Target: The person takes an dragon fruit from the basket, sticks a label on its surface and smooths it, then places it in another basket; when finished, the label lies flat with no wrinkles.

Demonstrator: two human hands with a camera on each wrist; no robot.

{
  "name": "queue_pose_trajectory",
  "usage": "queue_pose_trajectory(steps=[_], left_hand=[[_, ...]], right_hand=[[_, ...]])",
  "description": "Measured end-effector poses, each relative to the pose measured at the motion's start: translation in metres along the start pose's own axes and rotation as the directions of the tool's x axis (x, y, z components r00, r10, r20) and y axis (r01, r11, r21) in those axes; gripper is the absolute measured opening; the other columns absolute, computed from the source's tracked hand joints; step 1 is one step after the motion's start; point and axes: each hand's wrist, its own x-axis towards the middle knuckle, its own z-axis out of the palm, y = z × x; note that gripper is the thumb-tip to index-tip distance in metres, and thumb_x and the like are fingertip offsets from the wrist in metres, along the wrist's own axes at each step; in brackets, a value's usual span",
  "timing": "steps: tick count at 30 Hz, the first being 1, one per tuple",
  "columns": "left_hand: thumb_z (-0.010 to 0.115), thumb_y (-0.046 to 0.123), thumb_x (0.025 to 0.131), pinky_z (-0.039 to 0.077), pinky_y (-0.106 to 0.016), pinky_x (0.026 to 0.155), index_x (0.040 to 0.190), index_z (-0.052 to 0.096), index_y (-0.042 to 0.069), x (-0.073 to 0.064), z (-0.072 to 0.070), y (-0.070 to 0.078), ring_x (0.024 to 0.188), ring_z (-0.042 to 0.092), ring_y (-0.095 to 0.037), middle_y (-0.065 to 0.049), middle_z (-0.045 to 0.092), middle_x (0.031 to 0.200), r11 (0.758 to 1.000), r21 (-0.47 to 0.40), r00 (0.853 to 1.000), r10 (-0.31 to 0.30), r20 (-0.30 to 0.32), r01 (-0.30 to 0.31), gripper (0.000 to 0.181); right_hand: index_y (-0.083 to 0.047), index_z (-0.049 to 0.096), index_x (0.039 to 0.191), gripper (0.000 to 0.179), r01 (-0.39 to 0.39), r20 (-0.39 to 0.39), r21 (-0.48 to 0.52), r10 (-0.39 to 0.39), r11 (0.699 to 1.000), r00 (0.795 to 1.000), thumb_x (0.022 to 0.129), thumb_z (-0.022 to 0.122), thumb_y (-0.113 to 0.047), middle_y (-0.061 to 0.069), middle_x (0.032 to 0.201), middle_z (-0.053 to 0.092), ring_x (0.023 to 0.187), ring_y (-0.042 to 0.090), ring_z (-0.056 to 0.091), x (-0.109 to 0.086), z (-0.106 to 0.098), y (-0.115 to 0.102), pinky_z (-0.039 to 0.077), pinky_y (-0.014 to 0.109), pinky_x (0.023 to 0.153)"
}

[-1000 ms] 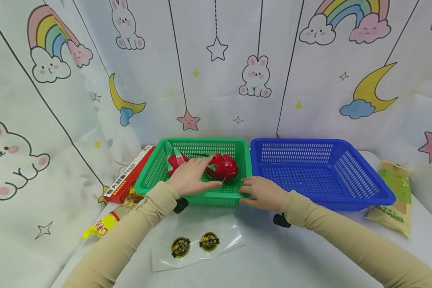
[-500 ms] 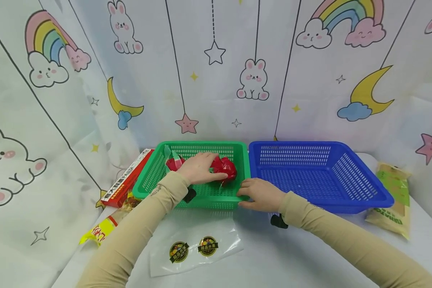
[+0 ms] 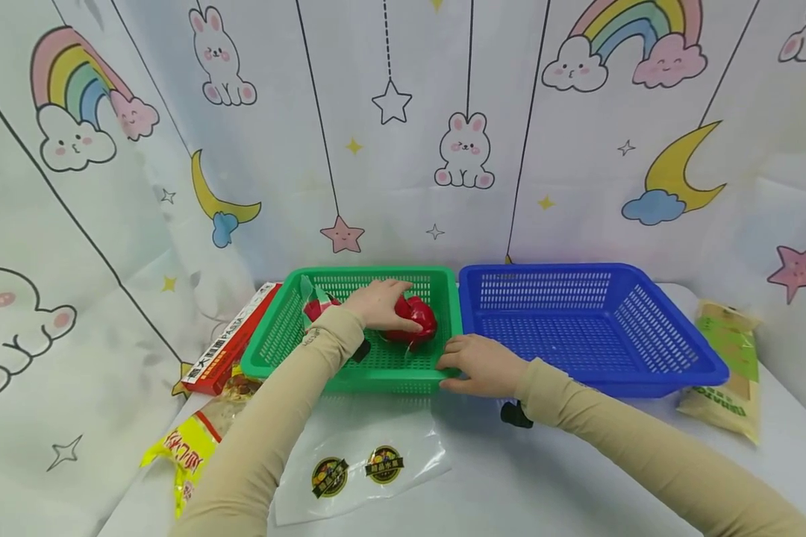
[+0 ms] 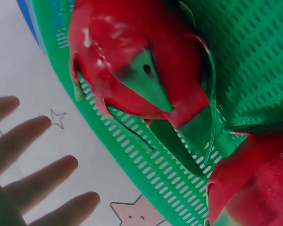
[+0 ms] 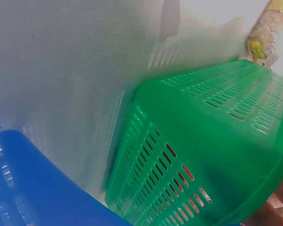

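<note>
Two red dragon fruits with green-tipped scales lie in the green basket (image 3: 262, 367). My left hand (image 3: 378, 304) is over the basket, at the right dragon fruit (image 3: 425, 317), which it partly covers. Its fingers (image 4: 52, 174) look straight and spread in the left wrist view, apart from that fruit. The left dragon fruit (image 3: 318, 306) is mostly hidden behind the hand and sleeve. My right hand (image 3: 485, 365) holds the basket's near right corner, fingers curled over the rim. From the right wrist, the basket's outer wall (image 5: 217, 117) fills the middle, with fingertips at the rim.
A blue basket (image 3: 715, 373) stands close against the green one's right side. Left are a red pasta box (image 3: 231, 339) and a yellow food packet (image 3: 191, 447). A green-and-tan bag (image 3: 732, 365) lies far right; a clear labelled plastic bag (image 3: 359, 485) lies in front.
My left hand has moved right across the basket, from between the dragon fruits to over the right one. The right hand stays at the basket corner. The view has shifted slightly.
</note>
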Motion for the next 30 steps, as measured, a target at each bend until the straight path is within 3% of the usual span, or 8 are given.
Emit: queue_pose_trajectory(steps=[8, 13, 30], left_hand=[[0.067, 0.053, 0.074, 0.040, -0.049, 0.099, 0.144, 0.030, 0.018, 0.018, 0.011, -0.004, 0.131, 0.034, -0.034, -0.009, 0.034, 0.146, 1.000, 0.009, 0.998, 0.018, 0.065, -0.018, 0.087], [0.071, 0.050, 0.072, 0.039, -0.049, 0.100, 0.144, 0.029, 0.018, 0.027, 0.018, -0.005, 0.130, 0.034, -0.036, -0.011, 0.033, 0.144, 0.999, 0.026, 0.996, 0.043, 0.073, -0.045, 0.090], [0.082, 0.040, 0.064, 0.039, -0.051, 0.099, 0.145, 0.026, 0.028, 0.043, 0.022, -0.011, 0.131, 0.031, -0.037, -0.009, 0.031, 0.146, 0.998, 0.058, 0.991, -0.021, 0.133, 0.013, 0.099]], right_hand=[[-0.014, 0.069, 0.103, 0.025, -0.007, -0.001, -0.004, 0.007, 1.000, 1.000, 0.086, 0.062, -0.032, 0.001, 0.103, 0.067, 0.103, 0.021, 0.058, -0.001, 0.003, 0.001, 0.047, 0.037, 0.092], [-0.014, 0.069, 0.103, 0.025, -0.012, 0.009, -0.007, 0.013, 1.000, 1.000, 0.087, 0.062, -0.032, 0.000, 0.103, 0.067, 0.105, 0.021, 0.058, -0.005, 0.004, 0.003, 0.046, 0.038, 0.094], [-0.015, 0.069, 0.102, 0.024, -0.011, -0.024, -0.007, 0.011, 1.000, 1.000, 0.087, 0.062, -0.032, 0.000, 0.103, 0.067, 0.104, 0.019, 0.058, -0.001, 0.007, 0.001, 0.046, 0.036, 0.093]])
